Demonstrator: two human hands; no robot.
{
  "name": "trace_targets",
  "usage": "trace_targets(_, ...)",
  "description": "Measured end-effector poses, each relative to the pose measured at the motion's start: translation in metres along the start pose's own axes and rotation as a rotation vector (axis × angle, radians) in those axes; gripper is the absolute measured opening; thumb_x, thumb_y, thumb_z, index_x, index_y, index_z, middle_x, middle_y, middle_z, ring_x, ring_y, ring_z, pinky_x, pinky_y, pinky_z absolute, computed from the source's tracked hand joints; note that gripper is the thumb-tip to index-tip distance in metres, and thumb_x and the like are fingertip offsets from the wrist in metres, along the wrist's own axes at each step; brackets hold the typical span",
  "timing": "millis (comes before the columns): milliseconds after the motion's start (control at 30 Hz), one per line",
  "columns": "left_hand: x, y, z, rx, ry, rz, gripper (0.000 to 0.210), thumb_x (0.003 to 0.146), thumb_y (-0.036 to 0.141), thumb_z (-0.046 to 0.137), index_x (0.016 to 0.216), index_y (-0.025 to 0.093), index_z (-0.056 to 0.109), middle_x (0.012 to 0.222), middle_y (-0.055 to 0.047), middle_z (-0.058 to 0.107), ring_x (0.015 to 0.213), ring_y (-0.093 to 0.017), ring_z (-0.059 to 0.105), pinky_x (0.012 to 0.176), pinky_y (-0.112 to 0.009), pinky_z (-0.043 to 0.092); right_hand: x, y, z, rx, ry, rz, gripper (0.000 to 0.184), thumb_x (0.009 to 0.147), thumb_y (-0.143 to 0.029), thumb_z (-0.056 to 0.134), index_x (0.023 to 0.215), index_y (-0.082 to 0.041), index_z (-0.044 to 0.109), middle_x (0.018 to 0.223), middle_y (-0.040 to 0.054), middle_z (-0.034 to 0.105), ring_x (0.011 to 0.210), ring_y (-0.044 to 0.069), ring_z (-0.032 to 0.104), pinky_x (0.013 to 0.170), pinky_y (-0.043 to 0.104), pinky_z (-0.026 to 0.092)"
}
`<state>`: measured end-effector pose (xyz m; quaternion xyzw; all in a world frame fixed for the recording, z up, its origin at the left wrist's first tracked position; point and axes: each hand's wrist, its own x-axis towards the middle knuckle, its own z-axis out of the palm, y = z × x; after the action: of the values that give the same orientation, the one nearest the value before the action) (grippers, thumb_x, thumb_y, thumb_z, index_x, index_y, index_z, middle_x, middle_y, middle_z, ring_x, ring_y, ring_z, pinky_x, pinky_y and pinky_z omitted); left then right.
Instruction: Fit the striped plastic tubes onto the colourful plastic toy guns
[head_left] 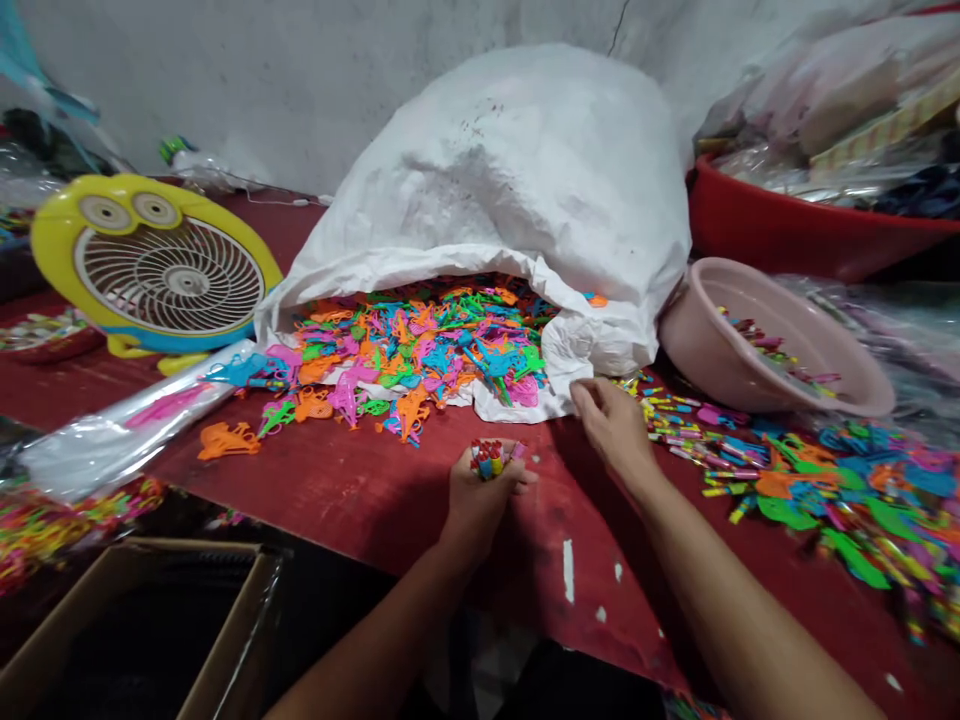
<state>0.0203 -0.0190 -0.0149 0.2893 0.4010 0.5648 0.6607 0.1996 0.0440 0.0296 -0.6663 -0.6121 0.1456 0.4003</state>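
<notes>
1. In the left hand [487, 495] we see a bundle [491, 461] of slim, smooth sticks, their red ends pointing up above blue and yellow bodies; the fingers are wrapped round it.
2. The right hand [611, 430] has its fingers bent together at the crumpled lower edge of the sack [525, 170]; we cannot tell whether they pinch anything.
3. The bundle sits inside the left grip, above the table [360, 500], and apart from the right hand, to its left and nearer to us.
4. Beyond both hands the sack bulges, white, creased and smudged, its mouth sagging open.
5. From that mouth, just beyond the left hand, spill the pieces [420, 345]: thin, flat, glossy plastic with cut-out patterns, in orange, pink, green and blue.
6. Right of the right hand we find a loose spread of tubes [686, 430], narrow and banded in bright colours, mixed farther right with more flat pieces.
7. Beyond those tubes stands the round pink tub [694, 320], smooth-walled, with more of them inside.
8. Well left of the left hand are a clear, wrinkled bag [135, 425] and, behind it, the yellow fan [184, 280] with its curved grille.
9. Under both hands we see the table's red surface, scuffed with pale chips.
</notes>
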Motion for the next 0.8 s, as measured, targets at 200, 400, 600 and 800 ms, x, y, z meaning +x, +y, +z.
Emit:
trace_targets(200,0.001,0.001,-0.001,0.004,0.021,0.002,0.034,0.067,0.025,0.078,0.093,0.011,0.061,0.064,-0.004,0.069,0.052,-0.012,0.061,0.053,-0.021,0.048,0.044,-0.006,0.062,0.206,-0.074,0.228,0.036,0.098,-0.044,0.053,0.083,-0.012,0.061,0.067,-0.0036,0.056,0.055,0.008,0.054,0.053,0.021,0.046)
trace_targets(400,0.003,0.0,-0.005,-0.043,0.002,-0.004,0.029,0.067,0.025,0.077,0.086,0.012,0.059,0.06,-0.003,0.067,0.049,-0.011,0.057,0.05,-0.019,0.044,0.009,0.0,0.048,0.372,-0.032,0.216,0.04,0.086,-0.055,0.061,0.084,-0.015,0.058,0.064,-0.0027,0.057,0.046,0.009,0.048,0.041,0.022,0.036)
trace_targets(600,0.001,0.004,-0.002,-0.051,-0.017,-0.038,0.027,0.065,0.028,0.076,0.08,0.01,0.062,0.059,-0.005,0.066,0.049,-0.012,0.058,0.046,-0.019,0.043,-0.058,0.011,0.006,0.087,0.03,-0.08,0.025,0.085,-0.04,0.062,0.099,-0.02,0.068,0.084,0.0043,0.065,0.072,0.018,0.059,0.065,0.029,0.047)
trace_targets(800,-0.001,0.005,0.0,-0.031,0.035,-0.035,0.026,0.065,0.024,0.077,0.081,0.011,0.06,0.06,-0.006,0.068,0.05,-0.012,0.059,0.049,-0.02,0.044,-0.099,0.03,-0.026,-0.421,-0.239,-0.37,0.044,0.093,-0.015,0.042,0.134,-0.024,0.054,0.114,0.0084,0.062,0.103,0.023,0.061,0.08,0.032,0.051)
